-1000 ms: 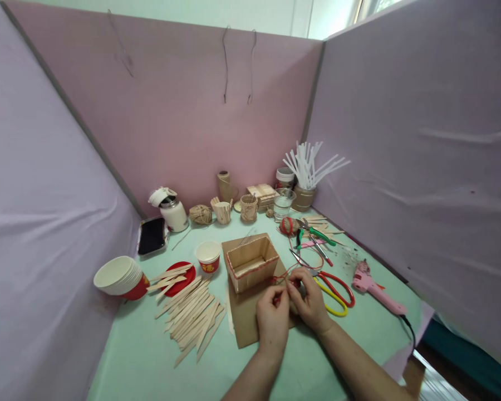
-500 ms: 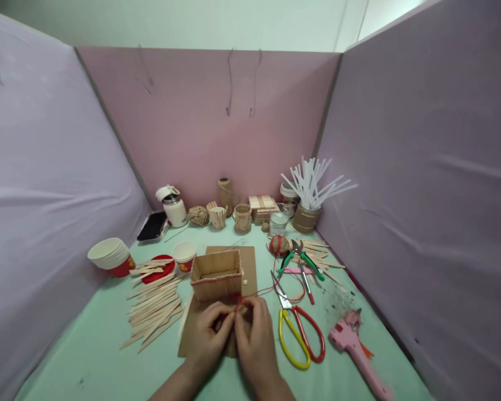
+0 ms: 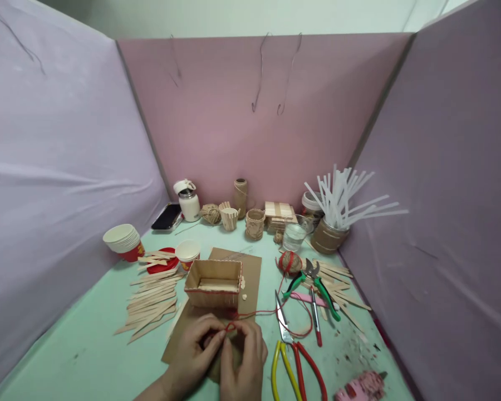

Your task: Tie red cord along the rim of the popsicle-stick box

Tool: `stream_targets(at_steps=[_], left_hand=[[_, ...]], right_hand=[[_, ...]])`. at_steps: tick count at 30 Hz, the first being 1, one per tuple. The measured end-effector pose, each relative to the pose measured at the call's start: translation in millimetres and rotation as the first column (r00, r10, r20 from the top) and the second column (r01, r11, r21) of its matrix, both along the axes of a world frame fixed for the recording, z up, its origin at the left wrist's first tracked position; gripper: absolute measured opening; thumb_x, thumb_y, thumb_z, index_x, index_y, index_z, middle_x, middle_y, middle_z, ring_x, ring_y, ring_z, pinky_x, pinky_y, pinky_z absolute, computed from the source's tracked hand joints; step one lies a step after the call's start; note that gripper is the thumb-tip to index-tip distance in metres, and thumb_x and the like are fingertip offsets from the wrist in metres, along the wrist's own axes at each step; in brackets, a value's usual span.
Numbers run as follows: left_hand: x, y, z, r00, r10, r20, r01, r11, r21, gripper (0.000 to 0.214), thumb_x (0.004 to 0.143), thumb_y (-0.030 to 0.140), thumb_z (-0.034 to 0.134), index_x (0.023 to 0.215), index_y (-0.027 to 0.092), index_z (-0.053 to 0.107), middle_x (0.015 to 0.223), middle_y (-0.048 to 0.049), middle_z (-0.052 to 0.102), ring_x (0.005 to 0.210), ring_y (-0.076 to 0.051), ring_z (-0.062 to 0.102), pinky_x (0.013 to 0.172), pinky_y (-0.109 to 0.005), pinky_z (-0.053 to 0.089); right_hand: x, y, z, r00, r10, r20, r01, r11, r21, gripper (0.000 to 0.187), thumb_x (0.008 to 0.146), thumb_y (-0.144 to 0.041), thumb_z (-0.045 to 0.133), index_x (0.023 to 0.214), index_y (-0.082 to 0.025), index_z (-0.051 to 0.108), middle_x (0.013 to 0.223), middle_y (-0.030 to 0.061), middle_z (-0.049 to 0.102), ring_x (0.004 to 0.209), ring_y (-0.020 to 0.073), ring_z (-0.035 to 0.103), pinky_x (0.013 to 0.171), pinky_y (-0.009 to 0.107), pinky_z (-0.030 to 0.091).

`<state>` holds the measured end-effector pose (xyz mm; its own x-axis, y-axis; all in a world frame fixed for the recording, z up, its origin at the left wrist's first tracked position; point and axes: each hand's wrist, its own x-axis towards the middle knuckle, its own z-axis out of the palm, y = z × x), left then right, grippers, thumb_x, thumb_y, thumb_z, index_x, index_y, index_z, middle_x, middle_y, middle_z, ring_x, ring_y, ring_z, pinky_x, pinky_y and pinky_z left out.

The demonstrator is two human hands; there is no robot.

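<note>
Left hand (image 3: 194,356) and right hand (image 3: 244,362), fingertips pinched together on the red string (image 3: 230,326), work a loop; craft-stick box (image 3: 214,284) just beyond; scissors (image 3: 294,356) beside.

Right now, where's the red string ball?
In the head view, the string ball sits right of centre, just behind the green pliers and in front of the glass.

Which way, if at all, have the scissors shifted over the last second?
No. The scissors keep their blade tip beside a handle end of the green pliers, as earlier; only the camera shifted.
</note>
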<state>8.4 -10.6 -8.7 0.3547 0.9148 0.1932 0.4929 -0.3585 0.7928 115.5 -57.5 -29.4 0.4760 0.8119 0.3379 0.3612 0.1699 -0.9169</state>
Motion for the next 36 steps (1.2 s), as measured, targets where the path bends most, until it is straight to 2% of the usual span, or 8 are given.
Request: stream_targets(at_steps=[5, 10, 17, 24, 29, 33, 36], left_hand=[[2, 0, 5.9, 0.998, -0.049, 0.039, 0.049, 0.999, -0.014, 0.022, 0.085, 0.031, 0.048, 0.078, 0.016, 0.063, 0.075, -0.0053, 0.061, 0.07, -0.015, 0.056, 0.064, -0.024, 0.042], [5, 2, 7.5, 0.993, -0.04, 0.11, 0.041, 0.999, -0.009, 0.022, 0.083, 0.031, 0.049, 0.077, 0.016, 0.063, 0.076, -0.0048, 0.063, 0.072, -0.016, 0.057, 0.068, -0.026, 0.043], [4, 3, 2.9, 0.974, -0.014, 0.228, 0.005, 0.999, 0.039, 0.017, 0.08, 0.027, 0.051, 0.076, 0.016, 0.063, 0.077, -0.0043, 0.064, 0.073, -0.016, 0.057, 0.069, -0.027, 0.043], [3, 4, 0.8, 0.934, -0.01, 0.358, 0.023, 0.999, -0.034, 0.019, 0.077, 0.029, 0.052, 0.08, 0.015, 0.064, 0.078, -0.0043, 0.066, 0.073, -0.016, 0.058, 0.068, -0.026, 0.044], [7, 6, 13.4, 0.895, 0.03, 0.445, 0.032, 0.991, -0.13, 0.022, 0.076, 0.032, 0.052, 0.083, 0.014, 0.063, 0.082, -0.0057, 0.066, 0.078, -0.016, 0.059, 0.073, -0.027, 0.045], [12, 8, 26.8, 0.923, -0.037, 0.384, 0.093, 0.987, -0.129, 0.02, 0.074, 0.031, 0.055, 0.079, 0.014, 0.064, 0.079, -0.0053, 0.066, 0.076, -0.016, 0.058, 0.074, -0.028, 0.044], [15, 10, 26.4, 0.93, -0.077, 0.359, 0.129, 0.984, -0.126, 0.02, 0.074, 0.031, 0.054, 0.074, 0.014, 0.064, 0.075, -0.0046, 0.065, 0.073, -0.016, 0.058, 0.072, -0.028, 0.044]], right_hand=[[13, -2, 6.6, 0.998, 0.057, -0.017, -0.058, 0.993, -0.107, 0.016, 0.084, -0.031, 0.05, 0.099, -0.024, 0.053, 0.096, 0.0052, 0.06, 0.092, 0.0223, 0.053, 0.081, 0.034, 0.039], [17, 0, 19.1, 0.997, 0.073, -0.036, -0.077, 0.989, -0.127, 0.014, 0.085, -0.032, 0.049, 0.092, -0.022, 0.055, 0.093, 0.0051, 0.061, 0.091, 0.0212, 0.054, 0.081, 0.033, 0.04], [9, 12, 25.4, 0.989, 0.053, -0.137, -0.06, 0.997, -0.049, 0.012, 0.079, -0.027, 0.052, 0.088, -0.02, 0.053, 0.084, 0.0023, 0.061, 0.078, 0.0174, 0.057, 0.074, 0.03, 0.044], [-9, 24, 26.8, 0.98, 0.039, -0.195, -0.03, 0.998, 0.046, 0.013, 0.076, -0.028, 0.052, 0.086, -0.02, 0.053, 0.08, 0.0013, 0.059, 0.075, 0.0162, 0.057, 0.071, 0.029, 0.045], [-9, 26, 35.8, 0.983, 0.045, -0.177, -0.018, 0.988, 0.151, 0.014, 0.077, -0.031, 0.052, 0.084, -0.019, 0.054, 0.077, 0.0011, 0.059, 0.072, 0.0152, 0.055, 0.069, 0.028, 0.045], [-5, 23, 35.2, 0.975, -0.01, -0.221, 0.059, 0.975, 0.216, 0.015, 0.078, -0.032, 0.054, 0.084, -0.018, 0.055, 0.078, 0.001, 0.059, 0.073, 0.0147, 0.055, 0.07, 0.028, 0.045], [-4, 22, 30.3, 0.968, -0.046, -0.248, 0.102, 0.97, 0.22, 0.016, 0.078, -0.033, 0.055, 0.084, -0.018, 0.055, 0.079, 0.0013, 0.059, 0.074, 0.0147, 0.055, 0.071, 0.028, 0.045]])
